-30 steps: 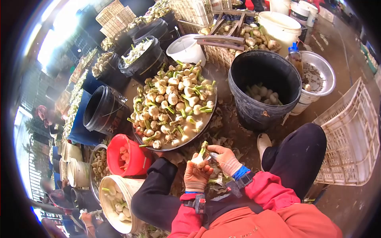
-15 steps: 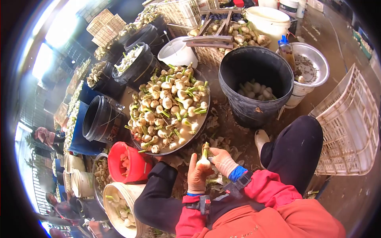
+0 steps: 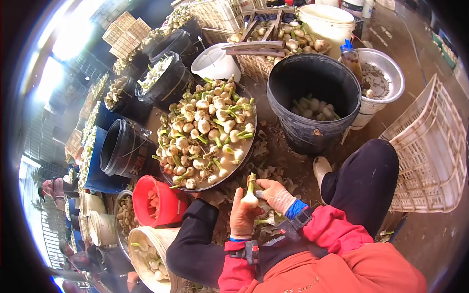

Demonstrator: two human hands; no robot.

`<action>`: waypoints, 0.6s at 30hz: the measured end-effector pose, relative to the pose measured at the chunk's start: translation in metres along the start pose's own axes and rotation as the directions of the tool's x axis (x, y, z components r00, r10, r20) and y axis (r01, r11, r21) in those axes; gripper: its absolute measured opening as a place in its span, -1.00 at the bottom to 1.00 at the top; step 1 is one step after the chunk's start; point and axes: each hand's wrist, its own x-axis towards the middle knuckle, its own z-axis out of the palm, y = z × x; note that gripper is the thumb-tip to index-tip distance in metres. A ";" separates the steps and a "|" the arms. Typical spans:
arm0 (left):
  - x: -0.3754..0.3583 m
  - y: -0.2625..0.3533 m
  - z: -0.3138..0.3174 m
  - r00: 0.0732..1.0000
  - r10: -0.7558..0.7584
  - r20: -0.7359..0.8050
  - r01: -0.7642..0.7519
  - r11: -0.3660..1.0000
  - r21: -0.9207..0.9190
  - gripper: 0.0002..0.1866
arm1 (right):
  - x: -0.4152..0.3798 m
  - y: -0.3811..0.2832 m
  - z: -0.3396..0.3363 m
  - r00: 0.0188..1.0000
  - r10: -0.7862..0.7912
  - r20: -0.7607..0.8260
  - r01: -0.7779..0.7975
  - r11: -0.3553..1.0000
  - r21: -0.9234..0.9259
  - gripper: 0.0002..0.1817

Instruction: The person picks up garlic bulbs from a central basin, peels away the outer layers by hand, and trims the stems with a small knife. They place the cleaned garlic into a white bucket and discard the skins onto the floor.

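A pale bulb with a short green stem [image 3: 249, 199] is in my left hand [image 3: 242, 215], its fingers wrapped round the bulb. My right hand [image 3: 276, 195] is closed beside the stem, around something small and greyish that I cannot make out clearly. Both wear orange-and-white gloves. Just beyond them is a wide round tray [image 3: 239, 172] heaped with brownish-white bulbs [image 3: 202, 117] with green stems. To the right of the tray stands a black bucket [image 3: 312, 132] with peeled white bulbs [image 3: 315, 108] at its bottom.
A red bucket [image 3: 171, 210] and a cream bucket [image 3: 171, 239] stand at my left. To the right are a white plastic crate [image 3: 430, 156] and a metal basin [image 3: 398, 80] with a blue-capped bottle [image 3: 351, 61]. Peelings litter the floor. People work at the far left.
The view has shifted slightly. My hands hold the bulb in nearly the same pose. A person at the far left has changed posture.
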 end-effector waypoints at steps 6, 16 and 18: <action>-0.003 0.007 0.001 0.996 0.087 0.023 -0.090 0.985 0.145 -0.12 | -0.003 -0.009 -0.001 0.997 0.045 0.067 -0.053 0.990 0.127 -0.65; -0.009 0.006 0.013 0.994 -0.029 0.102 0.062 0.938 -0.341 -0.37 | -0.007 -0.009 0.007 0.987 -0.116 -0.111 0.079 0.952 -0.296 -0.63; -0.008 0.007 0.009 0.998 -0.044 0.045 0.058 0.926 -0.372 -0.37 | -0.008 -0.010 0.007 0.979 -0.179 -0.097 0.139 0.936 -0.322 -0.60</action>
